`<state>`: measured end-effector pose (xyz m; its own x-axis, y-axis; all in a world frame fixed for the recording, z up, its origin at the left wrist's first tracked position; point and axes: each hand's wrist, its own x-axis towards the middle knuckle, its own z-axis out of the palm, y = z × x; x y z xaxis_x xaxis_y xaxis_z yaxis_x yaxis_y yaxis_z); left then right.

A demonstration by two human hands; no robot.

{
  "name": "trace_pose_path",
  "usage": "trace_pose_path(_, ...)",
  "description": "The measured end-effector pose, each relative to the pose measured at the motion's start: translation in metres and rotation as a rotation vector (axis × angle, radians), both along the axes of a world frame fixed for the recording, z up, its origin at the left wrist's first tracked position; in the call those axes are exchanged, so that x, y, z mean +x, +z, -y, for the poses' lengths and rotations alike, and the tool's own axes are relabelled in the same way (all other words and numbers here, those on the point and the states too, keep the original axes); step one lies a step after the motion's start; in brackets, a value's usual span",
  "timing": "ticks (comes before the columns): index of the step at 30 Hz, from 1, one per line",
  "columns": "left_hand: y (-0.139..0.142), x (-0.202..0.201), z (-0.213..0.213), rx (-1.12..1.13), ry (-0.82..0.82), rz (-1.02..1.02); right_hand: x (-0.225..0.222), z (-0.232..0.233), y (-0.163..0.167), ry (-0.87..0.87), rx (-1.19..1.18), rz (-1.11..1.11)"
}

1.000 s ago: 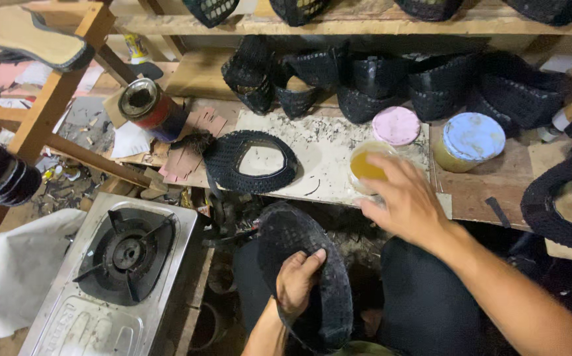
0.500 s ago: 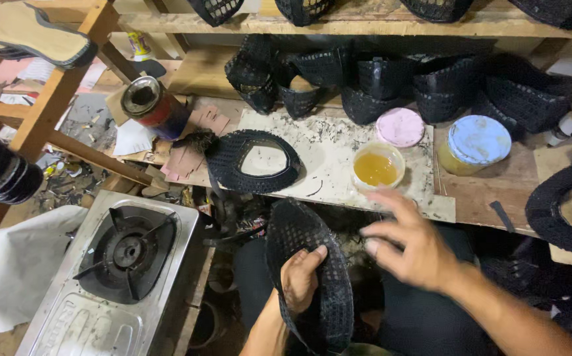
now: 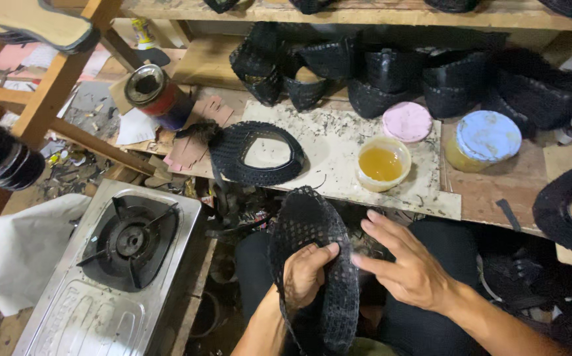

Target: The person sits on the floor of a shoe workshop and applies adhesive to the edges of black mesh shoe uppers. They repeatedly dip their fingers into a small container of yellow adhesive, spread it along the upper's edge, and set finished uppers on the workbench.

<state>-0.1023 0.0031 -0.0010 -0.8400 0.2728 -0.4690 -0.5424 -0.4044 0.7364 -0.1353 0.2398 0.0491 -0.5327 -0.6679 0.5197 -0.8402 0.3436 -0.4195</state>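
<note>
Black woven mesh piece (image 3: pixel 315 264): lower centre of the frame, over the person's lap, long and oval, its upper end pointing toward the bench (image 3: pixel 497 191).

Left hand (image 3: pixel 306 273): inside or under the mesh piece, fingers curled around its edge, thumb on top; closed on it.

Right hand (image 3: pixel 411 267): just right of the mesh piece, fingers spread and open, fingertips at or almost at its edge; holds nothing.

Small open tub of amber liquid (image 3: pixel 383 163): on the speckled board (image 3: pixel 325 142), above the hands.

Pink lid (image 3: pixel 407 121): just above the tub.

Jar with pale blue lid (image 3: pixel 484 140): right of the tub.

Black woven ring-shaped piece (image 3: pixel 256 153): flat on the board, left of the tub.

Row of black woven pieces (image 3: pixel 391 72): along the back of the bench.

Gas stove (image 3: pixel 124 264): lower left.

Tin can (image 3: pixel 157 95): upper left.
</note>
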Motion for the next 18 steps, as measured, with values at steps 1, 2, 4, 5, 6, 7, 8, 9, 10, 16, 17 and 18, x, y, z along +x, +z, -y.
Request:
trace_pose_path(1, 0.000, 0.000, 0.001, 0.017, 0.026, 0.003, 0.000, 0.001, 0.000, -0.016, -0.016, -0.035)
trace_pose_path(2, 0.001, 0.000, 0.001, 0.011, 0.037, -0.008, -0.001, 0.001, 0.001, -0.035, -0.032, -0.066)
trace_pose_path(4, 0.000, -0.002, 0.001, 0.000, 0.046, -0.033, -0.002, 0.003, 0.002, -0.070, -0.035, -0.107)
trace_pose_path(5, 0.000, -0.002, 0.001, 0.008, 0.047, -0.014, -0.001, 0.004, 0.002, -0.085, -0.024, -0.121)
trace_pose_path(6, 0.000, -0.003, 0.000, 0.014, 0.048, 0.003, -0.001, 0.005, 0.002, -0.099, -0.014, -0.137)
trace_pose_path(7, -0.001, -0.004, 0.000, 0.019, 0.051, 0.019, 0.000, 0.005, 0.002, -0.069, 0.000, -0.110)
trace_pose_path(8, -0.001, -0.005, 0.001, 0.007, 0.061, 0.002, 0.003, 0.005, 0.003, -0.037, 0.014, -0.085)
trace_pose_path(9, -0.001, -0.007, 0.002, -0.004, 0.076, -0.015, 0.004, 0.005, 0.004, -0.002, 0.029, -0.059)
trace_pose_path(10, -0.001, -0.008, 0.003, -0.014, 0.094, -0.029, 0.005, 0.005, 0.004, -0.025, 0.018, -0.083)
trace_pose_path(16, -0.002, -0.015, 0.005, 0.041, 0.124, -0.001, 0.008, 0.006, 0.000, -0.079, 0.034, -0.136)
trace_pose_path(17, -0.002, -0.017, 0.006, 0.022, 0.155, -0.023, 0.009, 0.006, 0.000, -0.065, 0.031, -0.115)
trace_pose_path(18, 0.000, -0.020, 0.007, 0.004, 0.190, -0.045, 0.011, 0.006, -0.002, -0.047, 0.029, -0.094)
